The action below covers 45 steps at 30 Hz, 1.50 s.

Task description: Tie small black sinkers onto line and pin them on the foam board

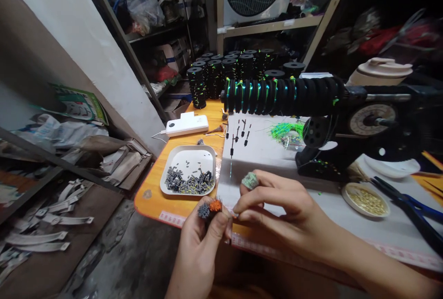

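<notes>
My left hand (204,239) is closed around two tight bundles of thin pieces, one showing orange ends (215,205) and the other grey-blue ends (203,210). Close against it, my right hand (277,202) has its thumb and a finger pinched together at the left fingertips; whatever sits in that pinch is too small to make out. A speckled green bundle (249,180) is tucked in the curled fingers of my right hand. Just beyond the hands stands a white tray (165,170) of small dark and yellow-tipped tubes (190,182). Several black pieces on thin stems (236,138) lie on the white sheet.
Right of the hands are a machine with a black roller (284,96) wound with green cords, a dish of golden bits (367,200) and dark scissors (411,211). Behind stand several black spools (197,86). A white power bank (187,125) lies near the table's left edge.
</notes>
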Each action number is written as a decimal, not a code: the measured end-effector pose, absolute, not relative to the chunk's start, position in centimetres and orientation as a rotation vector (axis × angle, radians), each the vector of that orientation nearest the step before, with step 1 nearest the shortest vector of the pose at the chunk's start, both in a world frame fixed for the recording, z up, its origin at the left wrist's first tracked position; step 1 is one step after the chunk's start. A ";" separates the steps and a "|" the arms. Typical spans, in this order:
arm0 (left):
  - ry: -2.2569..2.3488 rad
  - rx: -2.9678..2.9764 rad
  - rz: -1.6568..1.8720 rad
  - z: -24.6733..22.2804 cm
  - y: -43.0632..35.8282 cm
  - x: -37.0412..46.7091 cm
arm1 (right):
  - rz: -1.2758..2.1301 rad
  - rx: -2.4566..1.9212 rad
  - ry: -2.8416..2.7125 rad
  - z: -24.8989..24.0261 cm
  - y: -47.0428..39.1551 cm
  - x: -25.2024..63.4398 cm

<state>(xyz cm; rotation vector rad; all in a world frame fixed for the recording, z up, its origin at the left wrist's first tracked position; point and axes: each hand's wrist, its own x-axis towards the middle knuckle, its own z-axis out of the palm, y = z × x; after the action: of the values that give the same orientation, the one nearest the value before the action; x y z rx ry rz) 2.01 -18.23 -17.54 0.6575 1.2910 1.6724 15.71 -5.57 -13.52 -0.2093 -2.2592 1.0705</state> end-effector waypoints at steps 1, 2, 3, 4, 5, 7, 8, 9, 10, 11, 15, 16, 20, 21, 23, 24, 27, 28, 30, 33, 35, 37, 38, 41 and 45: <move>1.326 0.673 1.665 -17.6 -18.2 2.0 | 1.071 -0.199 -2.260 -13.6 -5.7 15.7; 1.369 0.701 1.657 -17.5 -18.1 2.0 | 1.058 -0.192 -2.257 -13.6 -5.7 15.7; 1.415 0.735 1.648 -17.5 -18.0 2.0 | 1.036 -0.190 -2.250 -13.6 -5.8 15.7; 1.460 0.770 1.641 -17.4 -17.9 2.1 | 1.012 -0.195 -2.245 -13.6 -5.8 15.7; 1.500 0.804 1.640 -17.3 -17.7 2.2 | 0.986 -0.209 -2.242 -13.6 -5.9 15.7; 1.581 0.840 1.661 -17.0 -17.5 2.5 | 0.943 -0.241 -2.242 -13.6 -6.1 15.6; 1.628 0.848 1.682 -16.9 -17.5 2.7 | 0.922 -0.254 -2.243 -13.6 -6.2 15.6; 1.680 0.863 1.709 -16.8 -17.4 2.9 | 0.899 -0.263 -2.245 -13.6 -6.3 15.6; 1.735 0.892 1.741 -16.7 -17.4 3.1 | 0.877 -0.265 -2.251 -13.6 -6.3 15.6; 1.792 0.938 1.774 -16.6 -17.4 3.2 | 0.854 -0.260 -2.261 -13.6 -6.4 15.6; 1.911 1.332 1.815 -16.6 -17.5 2.9 | 0.792 -0.227 -2.341 -13.4 -6.3 15.8; 1.893 1.474 1.772 -16.7 -17.5 2.6 | 0.791 -0.226 -2.349 -13.3 -6.3 15.8; 1.784 1.842 1.560 -16.7 -17.7 1.6 | 0.822 -0.224 -2.368 -13.2 -6.3 15.8; 1.789 1.863 1.534 -16.7 -17.8 1.5 | 0.816 -0.224 -2.381 -13.2 -6.3 15.8; 1.847 1.883 1.468 -16.6 -17.9 1.4 | 0.777 -0.221 -2.414 -13.3 -6.3 15.8; 1.889 1.904 1.408 -16.5 -17.9 1.5 | 0.747 -0.223 -2.435 -13.4 -6.3 15.8; 2.032 1.954 1.173 -16.2 -18.0 1.7 | 0.707 -0.231 -2.515 -13.5 -6.2 15.9; 2.049 1.948 1.104 -16.0 -18.1 1.6 | 0.737 -0.241 -2.533 -13.4 -6.1 15.9; 1.971 1.857 1.012 -15.6 -18.1 1.5 | 0.875 -0.293 -2.542 -13.1 -6.0 16.0; 1.737 1.531 1.016 -15.1 -18.3 1.0 | 1.131 -0.398 -2.519 -12.3 -5.8 16.2; 1.584 1.305 1.078 -14.9 -18.5 0.8 | 1.246 -0.424 -2.493 -11.7 -5.6 16.2; 1.412 1.133 1.164 -14.8 -18.5 0.7 | 1.322 -0.398 -2.457 -11.4 -5.5 16.2; 1.327 1.065 1.207 -14.8 -18.5 0.7 | 1.356 -0.377 -2.438 -11.3 -5.4 16.2; 1.162 0.954 1.354 -15.0 -18.3 1.0 | 1.426 -0.324 -2.377 -11.3 -5.5 16.3; 1.209 0.840 1.629 -15.7 -17.6 2.1 | 1.331 -0.347 -2.278 -12.0 -5.9 16.1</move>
<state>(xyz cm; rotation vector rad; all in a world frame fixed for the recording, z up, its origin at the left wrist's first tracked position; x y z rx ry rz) 2.14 -17.57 -15.68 0.8398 1.2092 1.6287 16.11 -5.95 -12.02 -0.3466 -2.2783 1.3307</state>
